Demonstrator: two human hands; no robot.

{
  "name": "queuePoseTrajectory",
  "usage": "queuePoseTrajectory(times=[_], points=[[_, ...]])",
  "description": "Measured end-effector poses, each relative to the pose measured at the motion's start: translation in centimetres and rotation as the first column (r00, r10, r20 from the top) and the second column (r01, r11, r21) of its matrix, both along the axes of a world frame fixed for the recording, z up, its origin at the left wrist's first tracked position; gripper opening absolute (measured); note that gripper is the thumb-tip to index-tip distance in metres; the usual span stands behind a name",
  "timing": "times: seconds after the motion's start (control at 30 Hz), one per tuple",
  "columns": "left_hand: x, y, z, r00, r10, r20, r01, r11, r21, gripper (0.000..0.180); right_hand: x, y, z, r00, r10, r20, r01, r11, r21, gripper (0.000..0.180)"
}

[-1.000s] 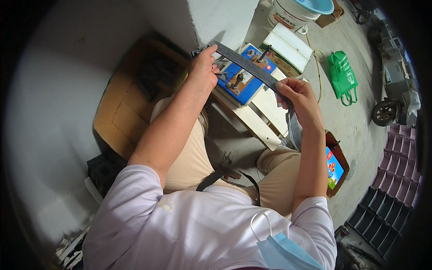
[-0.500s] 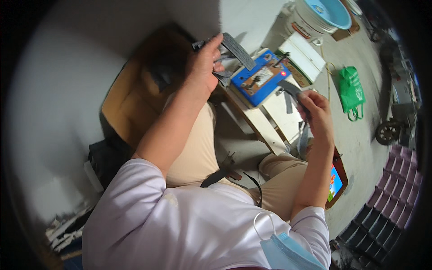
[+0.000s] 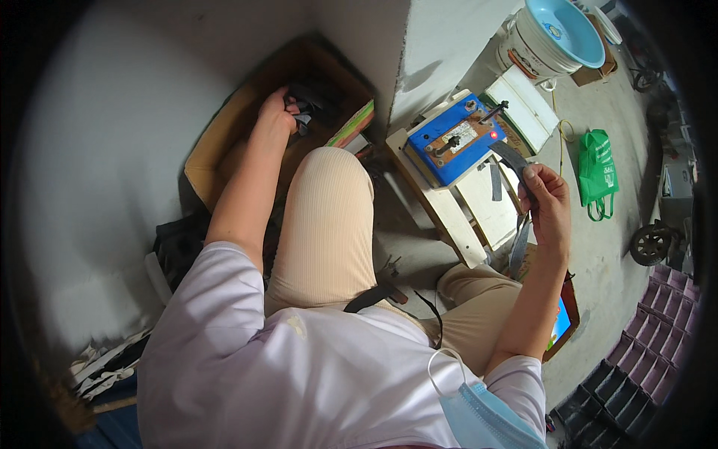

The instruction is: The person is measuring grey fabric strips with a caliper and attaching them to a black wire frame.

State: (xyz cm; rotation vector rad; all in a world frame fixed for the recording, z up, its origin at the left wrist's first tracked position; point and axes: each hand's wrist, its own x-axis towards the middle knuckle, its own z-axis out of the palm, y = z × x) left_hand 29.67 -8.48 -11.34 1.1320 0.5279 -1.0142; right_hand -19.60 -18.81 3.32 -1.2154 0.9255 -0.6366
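Note:
My left hand point(image 3: 277, 114) is closed around a bunch of dark grey strips point(image 3: 301, 120), low over a cardboard box point(image 3: 203, 166) beside the wall. My right hand point(image 3: 551, 203) pinches a dark grey fabric strap point(image 3: 511, 159) between thumb and fingers. The strap's upper end reaches the right edge of a blue machine point(image 3: 449, 166), and its other end hangs below my hand. This machine has black knobs, a worn brown plate and a lit red lamp. It stands on a white wooden bench point(image 3: 449, 228). A short dark strip point(image 3: 496, 182) lies on the bench.
Behind the machine is a white lidded box point(image 3: 523, 101). A white bucket point(image 3: 527, 56) with a blue basin point(image 3: 572, 34) stands farther back. To the right are a green bag point(image 3: 598, 168), a black wheel point(image 3: 651, 243) and purple and black crates point(image 3: 651, 322).
My left hand has moved left from beside the machine to over the cardboard box, still with strips in it. My right hand keeps its strap near the machine's right edge.

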Motion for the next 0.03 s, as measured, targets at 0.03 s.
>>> queuePoseTrajectory(times=[0.03], points=[[-0.1, -0.79, -0.15, 0.999, -0.041, 0.004, 0.041, 0.999, 0.017, 0.027, -0.12, 0.0, 0.01, 1.0, -0.003, -0.005, 0.003, 1.0, -0.002, 0.016]])
